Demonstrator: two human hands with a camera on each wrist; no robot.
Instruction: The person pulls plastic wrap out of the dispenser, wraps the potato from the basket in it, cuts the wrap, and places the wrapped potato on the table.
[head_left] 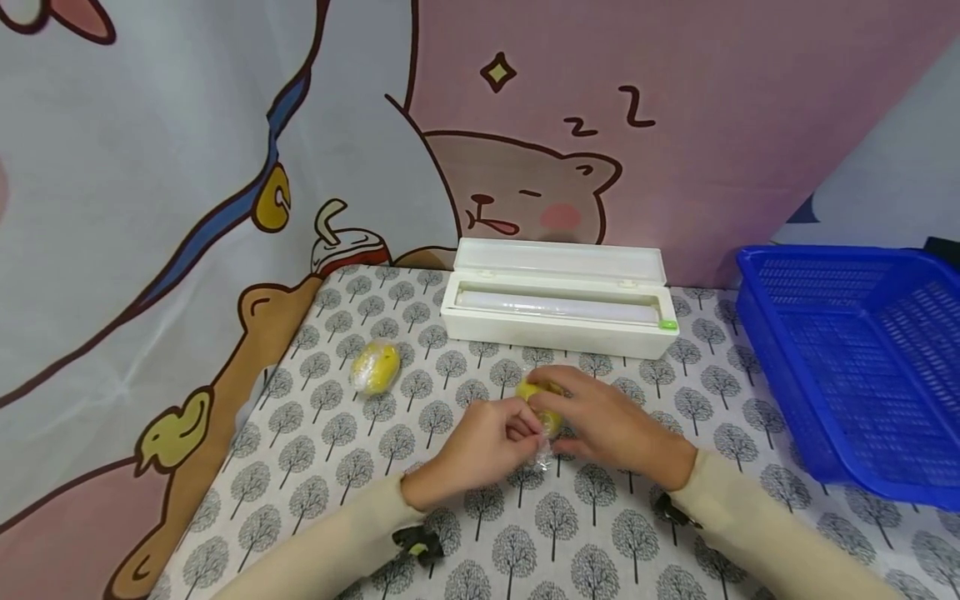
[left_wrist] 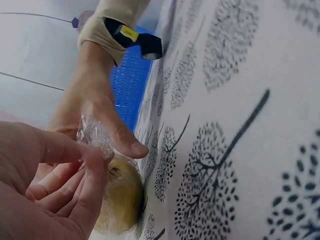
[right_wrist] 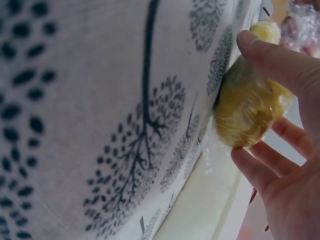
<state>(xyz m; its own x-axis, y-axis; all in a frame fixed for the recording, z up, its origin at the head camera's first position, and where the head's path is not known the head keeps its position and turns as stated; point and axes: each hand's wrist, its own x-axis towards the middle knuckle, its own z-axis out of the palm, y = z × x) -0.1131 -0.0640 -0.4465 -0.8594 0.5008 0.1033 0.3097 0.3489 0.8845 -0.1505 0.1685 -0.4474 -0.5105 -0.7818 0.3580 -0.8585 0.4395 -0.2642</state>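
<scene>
On the cloth, a yellow fruit (right_wrist: 247,107) wrapped in clear cling film lies between the two hands. My left hand (head_left: 483,437) pinches a twisted end of the film (left_wrist: 92,131) between thumb and forefinger, on the near side of the fruit. From the right, my right hand (head_left: 615,421) holds the fruit, thumb on one side and fingers on the other, as the right wrist view shows. A second wrapped yellow fruit (head_left: 377,367) rests farther left, apart from both hands. In the head view the fingers hide part of the held fruit.
Behind the hands stands a white box (head_left: 558,334) with its lid raised and a roll of film (head_left: 558,306) inside. A blue plastic basket (head_left: 780,367) sits at the right. Under everything spreads a tree-patterned cloth (head_left: 300,508); a printed curtain (head_left: 675,167) hangs at the back.
</scene>
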